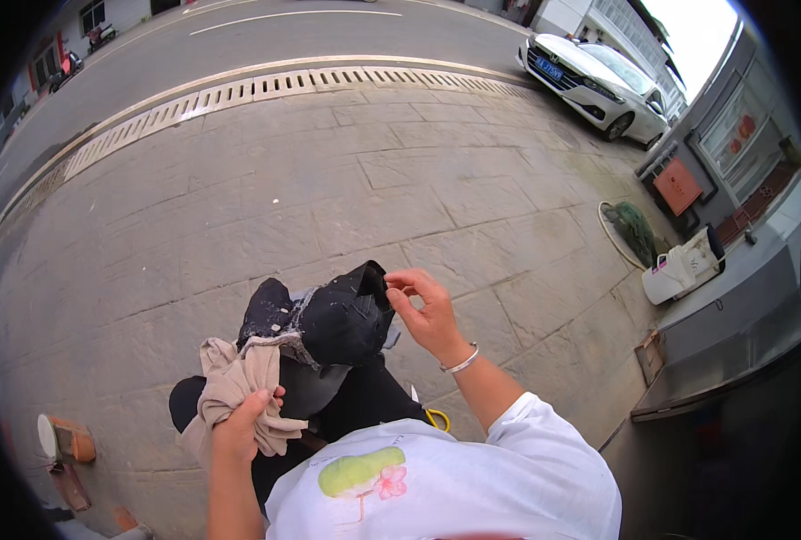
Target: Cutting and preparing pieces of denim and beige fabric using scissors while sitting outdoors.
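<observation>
In the head view, my left hand point(244, 422) is shut on a bunched beige cloth point(228, 385), which hangs in folds over my lap. Beyond it, a dark bundle of black fabric point(340, 324) with a frayed grey edge and pale flecks of lint rests over my knees. Its far right end gapes like an opening. At that rim the thumb and index finger of my right hand point(427, 310) pinch the black fabric; the exact contact is small to see. Scissors with a yellow handle point(437, 420) lie by my right thigh, partly hidden by my shirt.
Stone paving point(306, 223) spreads ahead to a slotted drain point(286, 84) and a road. A white car point(596, 81) is parked far right. A white bucket point(670, 275), green netting point(630, 229) and a metal cabinet point(731, 337) stand at right. A round-topped container point(48, 437) sits lower left.
</observation>
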